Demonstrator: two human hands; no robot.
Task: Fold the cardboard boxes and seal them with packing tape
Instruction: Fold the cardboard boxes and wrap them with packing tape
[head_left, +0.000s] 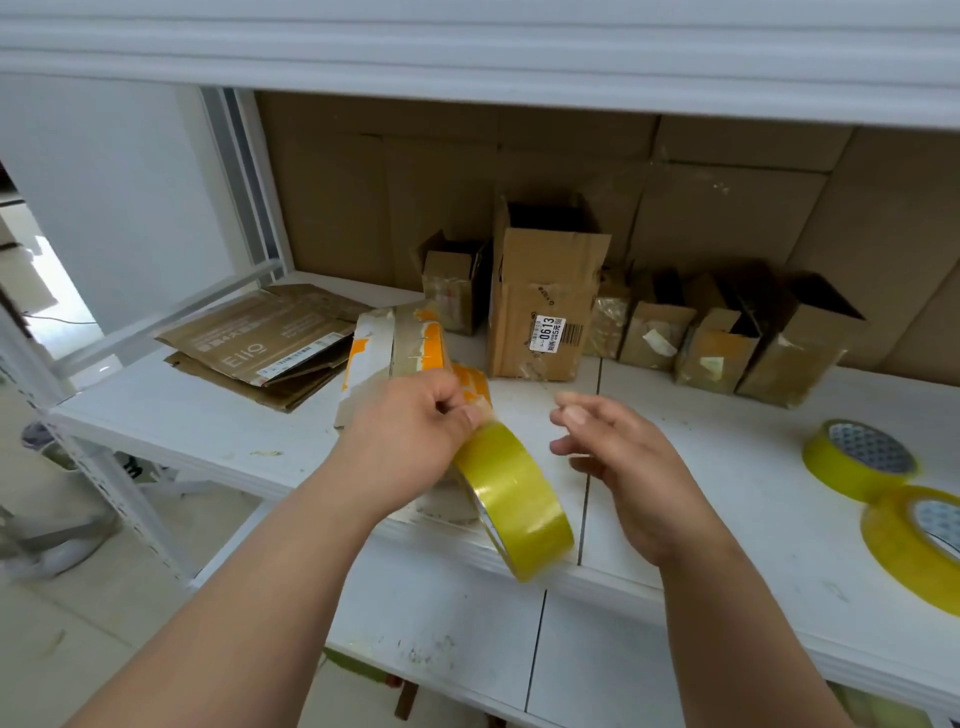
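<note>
My left hand (410, 436) pinches the top of a yellow tape roll (514, 499), which hangs tilted over the front edge of the white shelf (208, 415). Behind that hand lies a small box with orange and white tape (395, 348), partly hidden by my fingers. My right hand (618, 462) hovers just right of the roll with loosely curled fingers and holds nothing.
Flattened cardboard (270, 343) lies at the left. A tall open box with a barcode label (545, 306) stands at the back, flanked by several smaller taped boxes (727, 338). Two more yellow tape rolls (862, 457) (924, 540) lie at the right. An upper shelf overhangs.
</note>
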